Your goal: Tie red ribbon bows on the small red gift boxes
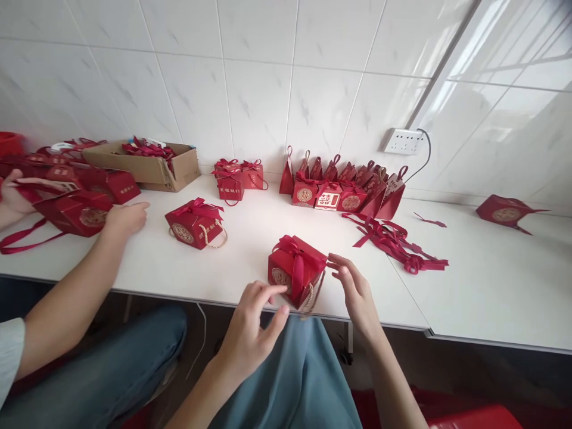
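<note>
In front of me, at the table's near edge, stands a red gift box [279,262] with a ribbon bow [298,257] on top and a twisted rope handle [308,298] hanging at its front. My left hand [257,322] is at the box's near left side, fingers apart, the index fingertip close to or touching it. On the other side, my right hand [353,289] has its fingers loosely stretched toward the box's right corner; whether they touch it I cannot tell. Neither hand grips anything. A similar bowed box [190,229] sits to the left.
Loose red ribbons [397,241] lie to the right. Several small boxes [348,193] stand by the wall, near a socket strip [404,142]. A cardboard box [147,164] holds ribbons. At left, a co-worker's hands [127,219] handle a red box [75,211]. Another box [504,211] lies far right.
</note>
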Available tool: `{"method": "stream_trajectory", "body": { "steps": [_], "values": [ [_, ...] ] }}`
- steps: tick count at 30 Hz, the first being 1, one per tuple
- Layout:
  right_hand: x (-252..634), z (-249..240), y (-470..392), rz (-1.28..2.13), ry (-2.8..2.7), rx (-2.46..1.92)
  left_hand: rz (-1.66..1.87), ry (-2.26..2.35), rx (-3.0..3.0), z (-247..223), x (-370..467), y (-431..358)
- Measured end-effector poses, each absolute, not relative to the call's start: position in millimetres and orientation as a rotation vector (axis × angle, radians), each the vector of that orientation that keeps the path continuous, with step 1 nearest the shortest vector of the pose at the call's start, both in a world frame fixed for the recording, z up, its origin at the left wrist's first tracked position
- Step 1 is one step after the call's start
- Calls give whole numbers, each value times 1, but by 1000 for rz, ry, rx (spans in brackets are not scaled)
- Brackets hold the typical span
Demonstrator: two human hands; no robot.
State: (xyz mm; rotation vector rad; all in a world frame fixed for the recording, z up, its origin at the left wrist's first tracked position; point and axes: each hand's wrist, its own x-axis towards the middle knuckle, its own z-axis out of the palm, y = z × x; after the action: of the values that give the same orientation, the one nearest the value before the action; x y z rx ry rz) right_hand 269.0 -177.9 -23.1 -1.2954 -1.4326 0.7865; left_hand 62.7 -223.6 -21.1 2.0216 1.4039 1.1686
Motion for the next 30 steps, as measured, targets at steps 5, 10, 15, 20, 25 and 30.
{"method": "stream_trajectory", "body": {
  "steps": [5, 10, 15, 20, 25, 30],
  "values": [
    [259, -26, -194, 767, -1606, -1149, 1435, 1403, 1913, -22, 63, -194],
    [255, -27, -188, 853, -1669, -1115, 1358, 1337, 1769, -35, 71, -187],
    [260, -31, -189, 855, -1632, -1172, 1326, 1371, 1565, -37, 70, -203],
    [269, -27, -201, 556, -1493, -1350, 1258, 1576, 1631, -31, 62, -196],
    [270, -11, -210, 681, -1602, -1468, 1090, 1514, 1717, -21, 58, -189],
    [268, -5, -214, 729, -1650, -1494, 1109, 1461, 1777, -16, 57, -186]
  ]
}}
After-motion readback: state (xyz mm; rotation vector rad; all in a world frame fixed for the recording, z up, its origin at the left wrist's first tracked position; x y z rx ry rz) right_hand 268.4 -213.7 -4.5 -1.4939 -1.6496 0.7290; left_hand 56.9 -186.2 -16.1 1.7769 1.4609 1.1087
